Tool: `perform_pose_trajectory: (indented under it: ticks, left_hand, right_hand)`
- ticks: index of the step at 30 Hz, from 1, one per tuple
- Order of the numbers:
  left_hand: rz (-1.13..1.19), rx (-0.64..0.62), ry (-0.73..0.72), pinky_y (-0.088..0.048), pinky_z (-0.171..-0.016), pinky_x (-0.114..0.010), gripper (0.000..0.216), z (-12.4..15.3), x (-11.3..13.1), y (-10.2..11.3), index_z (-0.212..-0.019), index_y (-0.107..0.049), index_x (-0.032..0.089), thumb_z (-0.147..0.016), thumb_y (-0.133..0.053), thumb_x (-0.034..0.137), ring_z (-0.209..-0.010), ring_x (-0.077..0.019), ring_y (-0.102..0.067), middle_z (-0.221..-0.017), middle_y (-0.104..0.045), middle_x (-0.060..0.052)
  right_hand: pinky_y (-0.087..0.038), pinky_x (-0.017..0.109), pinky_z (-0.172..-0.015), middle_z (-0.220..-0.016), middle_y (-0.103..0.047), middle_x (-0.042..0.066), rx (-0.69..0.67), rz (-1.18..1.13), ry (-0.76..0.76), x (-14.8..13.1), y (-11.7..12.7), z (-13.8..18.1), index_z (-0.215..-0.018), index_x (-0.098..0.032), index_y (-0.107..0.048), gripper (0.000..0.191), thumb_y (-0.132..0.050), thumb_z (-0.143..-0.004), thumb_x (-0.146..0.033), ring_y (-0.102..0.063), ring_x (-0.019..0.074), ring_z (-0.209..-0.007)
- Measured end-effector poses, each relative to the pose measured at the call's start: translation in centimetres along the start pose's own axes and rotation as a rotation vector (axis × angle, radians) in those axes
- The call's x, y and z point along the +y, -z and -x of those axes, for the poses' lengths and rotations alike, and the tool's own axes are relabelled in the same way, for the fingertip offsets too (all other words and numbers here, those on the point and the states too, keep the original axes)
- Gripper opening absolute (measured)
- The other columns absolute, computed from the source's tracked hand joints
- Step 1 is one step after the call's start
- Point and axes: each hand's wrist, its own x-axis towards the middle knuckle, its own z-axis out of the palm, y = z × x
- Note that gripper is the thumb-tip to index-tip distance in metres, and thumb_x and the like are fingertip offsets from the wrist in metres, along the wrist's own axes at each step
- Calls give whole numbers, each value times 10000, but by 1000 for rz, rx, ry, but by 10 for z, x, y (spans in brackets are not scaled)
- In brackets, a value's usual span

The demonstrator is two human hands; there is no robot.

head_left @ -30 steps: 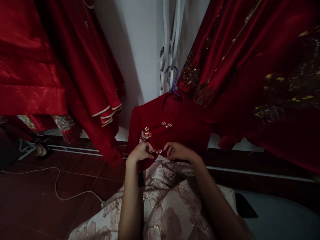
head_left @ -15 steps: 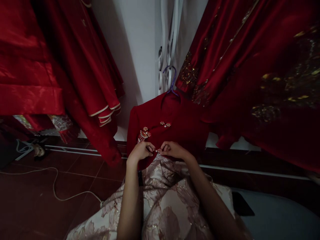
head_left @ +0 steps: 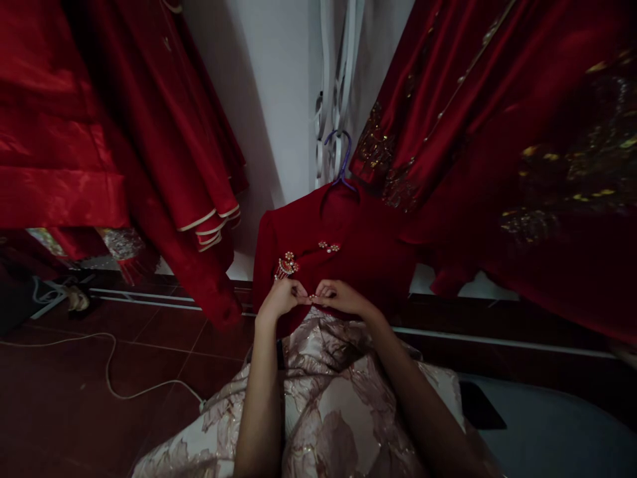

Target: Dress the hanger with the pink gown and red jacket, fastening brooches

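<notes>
A small dark red jacket [head_left: 348, 245] hangs on a purple hanger [head_left: 340, 162] in front of me, with pearl and gold clasps [head_left: 329, 247] and a tasselled brooch [head_left: 286, 266] on its front. My left hand [head_left: 280, 299] and my right hand [head_left: 340, 297] meet at the jacket's lower front. Both pinch a small beaded clasp [head_left: 313, 297] between the fingertips. My forearms reach up over a pale floral skirt [head_left: 338, 405] on my lap.
Long red gowns [head_left: 164, 153] hang at the left and gold-embroidered red gowns [head_left: 497, 146] at the right. A white wall [head_left: 279, 99] is behind. A white cable [head_left: 107, 372] lies on the dark red floor. A grey seat [head_left: 557, 431] with a dark phone [head_left: 480, 405] is at the lower right.
My two hands have drawn closer together over the beaded clasp, so the fingertips now nearly touch. The jacket has barely moved.
</notes>
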Motion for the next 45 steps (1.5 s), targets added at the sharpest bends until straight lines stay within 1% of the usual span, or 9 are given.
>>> perform_pose_trajectory:
  ticks: [8,12,17,21,25,30,38,42,45]
  left_hand:
    - [91,3,10,-418,-568,-197,167,-3,-7,-5,-699,-624,121,-651,-676,272,-596,-92,-548,-661,-633,-19]
    - [193,18,20,-445,-588,-207,287,-2,-8,-4,-733,-620,112,-608,-721,350,-620,-103,-570,-681,-637,-30]
    - [496,285,56,-501,-645,-237,435,-8,-4,2,-886,-603,110,-687,-633,495,-655,-106,-600,-744,-638,-41]
    - [762,434,106,-525,-707,-272,430,-16,0,-1,-881,-610,98,-724,-596,498,-666,-102,-611,-780,-647,-56]
    - [968,421,113,-517,-791,-294,376,-16,3,-4,-883,-639,106,-699,-656,433,-707,-96,-617,-833,-666,-61]
    - [1027,398,106,-505,-790,-272,357,-11,5,0,-923,-662,119,-668,-700,367,-724,-88,-617,-890,-682,-71]
    - [753,560,113,-481,-725,-249,303,-21,7,-12,-893,-634,110,-732,-607,365,-798,-134,-618,-931,-675,-94]
    - [242,723,138,-456,-709,-274,416,-15,16,-12,-1012,-555,132,-711,-631,409,-738,-146,-574,-787,-613,-51]
    - [-151,819,-57,-423,-798,-299,431,-13,38,-9,-1081,-514,183,-729,-631,403,-890,-179,-522,-937,-545,-68]
  right_hand:
    - [-438,238,-598,-644,-591,2,-17,-103,-81,-5,-2,1,-760,-150,-531,365,-653,-670,-483,-562,113,-610]
    - [-446,252,-630,-655,-585,-6,-79,-166,-94,-18,10,8,-771,-151,-529,353,-669,-661,-456,-570,116,-627]
    - [-439,249,-660,-729,-608,2,-215,-197,-69,-42,36,27,-774,-158,-534,300,-669,-679,-408,-567,111,-673]
    - [-439,253,-676,-763,-608,5,-288,-188,-49,-51,44,35,-781,-155,-544,301,-682,-671,-398,-567,113,-696]
    - [-445,259,-681,-767,-613,9,-292,-193,-63,-51,43,34,-788,-155,-550,316,-682,-666,-415,-568,119,-710]
    - [-449,265,-688,-796,-623,14,-296,-214,-71,-49,40,32,-789,-158,-550,329,-690,-654,-423,-575,124,-727]
    - [-441,255,-679,-765,-605,3,-330,-213,-50,-54,35,32,-795,-161,-541,307,-678,-673,-407,-563,114,-704]
    - [-426,242,-659,-760,-596,1,-349,-180,-36,-55,40,36,-795,-159,-534,294,-666,-690,-401,-554,111,-695]
    - [-412,225,-644,-749,-592,-4,-398,-141,-48,-56,46,41,-792,-159,-547,298,-672,-682,-406,-546,109,-693]
